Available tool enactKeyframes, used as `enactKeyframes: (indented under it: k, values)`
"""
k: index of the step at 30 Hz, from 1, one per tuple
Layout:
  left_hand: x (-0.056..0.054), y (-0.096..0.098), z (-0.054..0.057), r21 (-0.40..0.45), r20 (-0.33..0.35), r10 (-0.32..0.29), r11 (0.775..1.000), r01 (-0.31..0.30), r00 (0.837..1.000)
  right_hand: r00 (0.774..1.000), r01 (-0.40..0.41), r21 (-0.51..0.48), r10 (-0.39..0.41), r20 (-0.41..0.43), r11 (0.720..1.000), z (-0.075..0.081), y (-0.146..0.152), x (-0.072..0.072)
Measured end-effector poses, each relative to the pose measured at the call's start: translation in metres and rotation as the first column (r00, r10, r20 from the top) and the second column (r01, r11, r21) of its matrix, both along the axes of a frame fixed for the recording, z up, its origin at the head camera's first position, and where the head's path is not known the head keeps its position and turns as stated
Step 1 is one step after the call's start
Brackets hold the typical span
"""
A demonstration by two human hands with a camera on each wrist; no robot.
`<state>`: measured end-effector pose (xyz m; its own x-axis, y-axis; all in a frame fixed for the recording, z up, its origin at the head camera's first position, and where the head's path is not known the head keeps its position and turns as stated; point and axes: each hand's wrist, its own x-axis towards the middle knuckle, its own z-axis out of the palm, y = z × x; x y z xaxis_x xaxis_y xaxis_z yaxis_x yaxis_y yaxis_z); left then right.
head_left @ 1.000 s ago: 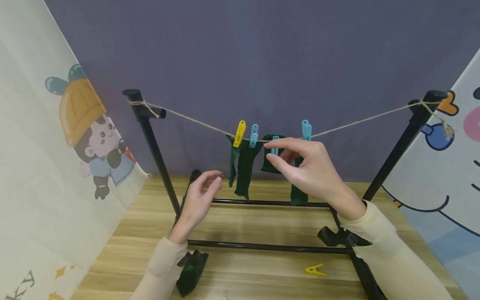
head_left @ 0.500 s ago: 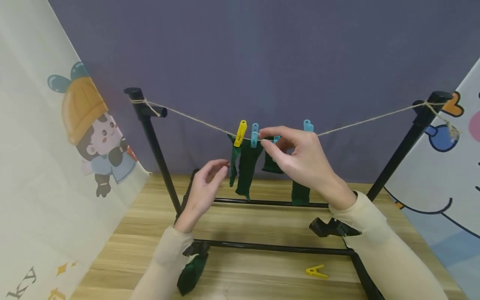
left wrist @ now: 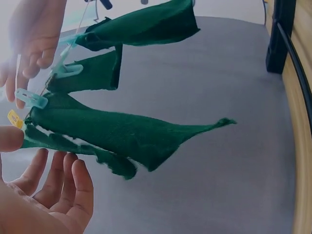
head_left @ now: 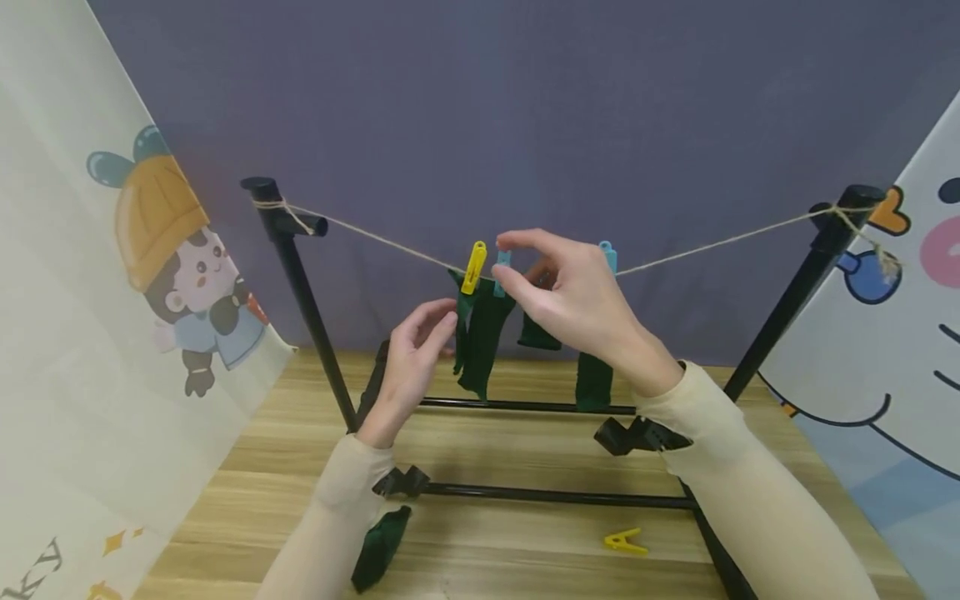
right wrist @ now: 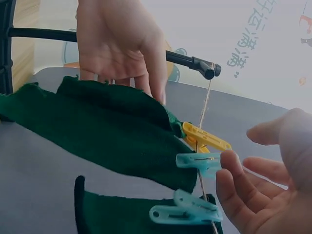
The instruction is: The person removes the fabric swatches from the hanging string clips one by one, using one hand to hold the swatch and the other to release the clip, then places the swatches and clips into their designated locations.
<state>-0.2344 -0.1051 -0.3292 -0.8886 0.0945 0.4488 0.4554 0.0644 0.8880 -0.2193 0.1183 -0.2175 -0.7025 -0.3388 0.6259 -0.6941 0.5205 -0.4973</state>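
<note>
A string (head_left: 675, 254) holds green cloth pieces hung with clothespins. My left hand (head_left: 412, 354), fingers loosely curved, is at the left edge of the leftmost green cloth (head_left: 483, 342). In the left wrist view its thumb and fingers stand apart along that edge. A yellow clothespin (head_left: 474, 268) and a blue clothespin (right wrist: 187, 160) clip this cloth. My right hand (head_left: 573, 300) has thumb and index finger spread around the blue clothespin, fingertips right at it. Behind the right hand hang a short green cloth (head_left: 538, 335) with another blue clothespin (right wrist: 175, 214) and a third green cloth (head_left: 594, 383).
The string ties to a black frame's left post (head_left: 307, 317) and right post (head_left: 787, 292). A yellow clothespin (head_left: 624, 542) lies on the wooden table (head_left: 525, 542) at front right. Another green cloth (head_left: 381, 550) lies beside the left sleeve.
My right hand has moved left along the string, from the short middle cloth to the blue clothespin on the leftmost cloth. My left hand has risen slightly toward that cloth's edge.
</note>
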Motion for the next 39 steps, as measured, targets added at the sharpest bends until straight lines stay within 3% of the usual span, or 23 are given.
enactKeyframes:
  k: [9,16,21,31,39]
  values:
    - [-0.005,0.006,0.01,-0.034,-0.021,-0.017,0.999,0.016,1.0,0.996,0.016,0.114,-0.025,0.08,0.993,0.007,-0.01,-0.006]
    - [-0.006,0.007,0.015,-0.049,0.008,-0.014,0.999,0.014,1.0,0.997,-0.003,0.154,-0.009,0.076,0.988,0.008,-0.016,-0.011]
    - [-0.008,0.008,0.019,-0.018,-0.018,-0.026,1.0,0.025,1.0,0.996,0.011,0.169,-0.025,0.085,0.986,0.01,-0.018,-0.012]
    - [-0.01,0.005,0.022,-0.048,-0.022,0.022,0.999,-0.023,1.0,0.999,-0.013,0.145,0.008,0.034,0.989,0.009,-0.021,-0.018]
    - [-0.008,0.006,0.022,-0.027,-0.015,0.005,1.0,-0.006,1.0,1.0,0.013,0.096,-0.012,-0.017,0.995,0.008,-0.02,-0.016]
